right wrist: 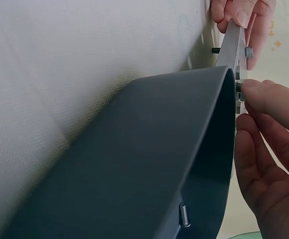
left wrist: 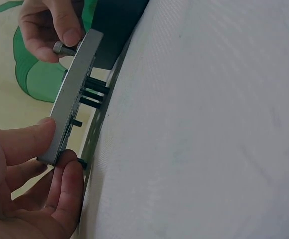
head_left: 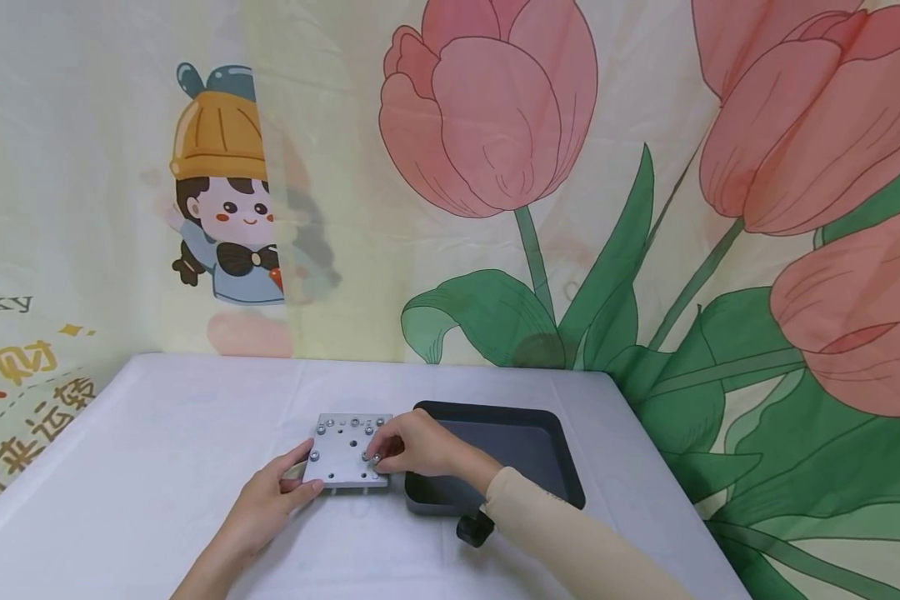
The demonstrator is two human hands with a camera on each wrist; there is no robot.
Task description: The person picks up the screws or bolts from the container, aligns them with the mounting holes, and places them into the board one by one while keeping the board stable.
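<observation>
A flat silver metal plate with holes and several hex-socket screws in it is held a little above the white table. My left hand grips its left edge between thumb and fingers. Above the plate's right side, my right hand pinches a screw at its face; in the left wrist view the screw's head sticks out past the fingertips. Threaded screw ends poke out of the plate's underside. The right wrist view shows the right thumb and fingers close to the screw heads.
A dark rectangular tray stands right beside the plate, under the right forearm. One loose screw lies inside it. A black device sits at the right wrist. Behind the white-covered table hangs a printed cloth with tulips.
</observation>
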